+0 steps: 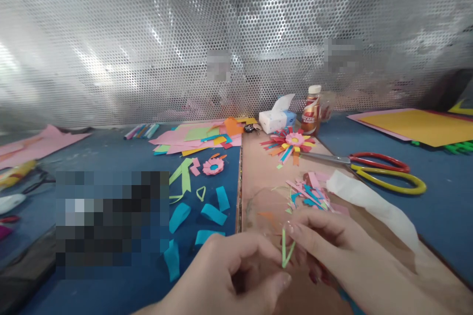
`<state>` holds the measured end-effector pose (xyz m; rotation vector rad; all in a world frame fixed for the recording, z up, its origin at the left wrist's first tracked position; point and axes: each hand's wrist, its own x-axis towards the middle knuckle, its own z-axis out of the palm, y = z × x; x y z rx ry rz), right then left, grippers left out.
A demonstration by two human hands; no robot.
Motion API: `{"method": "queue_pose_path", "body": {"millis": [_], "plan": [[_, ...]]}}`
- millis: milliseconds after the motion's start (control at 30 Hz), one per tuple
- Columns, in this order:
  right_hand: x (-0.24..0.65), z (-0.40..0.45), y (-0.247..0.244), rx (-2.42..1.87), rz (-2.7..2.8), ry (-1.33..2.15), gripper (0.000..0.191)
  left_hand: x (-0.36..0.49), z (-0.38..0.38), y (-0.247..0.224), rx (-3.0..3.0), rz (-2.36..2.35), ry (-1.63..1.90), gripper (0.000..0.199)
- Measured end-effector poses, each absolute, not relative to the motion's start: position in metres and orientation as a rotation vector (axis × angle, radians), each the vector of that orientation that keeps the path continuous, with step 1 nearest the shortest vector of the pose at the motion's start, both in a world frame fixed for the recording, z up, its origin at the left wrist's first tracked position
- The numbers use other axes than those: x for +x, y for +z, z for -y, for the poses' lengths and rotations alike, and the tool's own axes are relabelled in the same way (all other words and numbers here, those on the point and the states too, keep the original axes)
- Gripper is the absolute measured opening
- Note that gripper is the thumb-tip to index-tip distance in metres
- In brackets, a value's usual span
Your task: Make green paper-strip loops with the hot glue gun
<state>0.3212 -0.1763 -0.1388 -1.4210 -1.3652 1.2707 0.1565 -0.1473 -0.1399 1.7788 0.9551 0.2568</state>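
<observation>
A narrow light-green paper strip (284,251), bent into a V, hangs from the fingertips of my right hand (332,243), which pinches its upper end. My left hand (232,268) is curled beside the strip's lower bend, its index fingertip close to the paper. A gap shows between that finger and the thumb, with nothing held there. Looped blue paper strips (213,214) lie left of my hands, near a small green paper loop (200,193) and a pink paper ring (213,166). Beyond my right hand sits a pile of paper scraps (312,194).
Scissors (380,167) with red and yellow handles lie at right, near white tissue (369,202). A multicoloured paper flower (290,142), tissue pack (277,121) and bottle (311,110) stand farther back. Coloured sheets (192,135) lie before a perforated metal panel (236,24).
</observation>
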Motion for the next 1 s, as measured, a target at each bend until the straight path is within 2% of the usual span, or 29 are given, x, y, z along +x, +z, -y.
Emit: {"method": "queue_pose_path", "body": {"millis": [333, 1000], "plan": [[0.322, 0.177, -0.146, -1.388, 1.368, 1.273, 0.034, 0.158, 0.143, -0.140, 1.587, -0.935, 0.379, 0.012], [0.322, 0.178, -0.143, -1.431, 1.350, 1.297, 0.036, 0.159, 0.144, -0.131, 1.447, -1.005, 0.379, 0.013]]}}
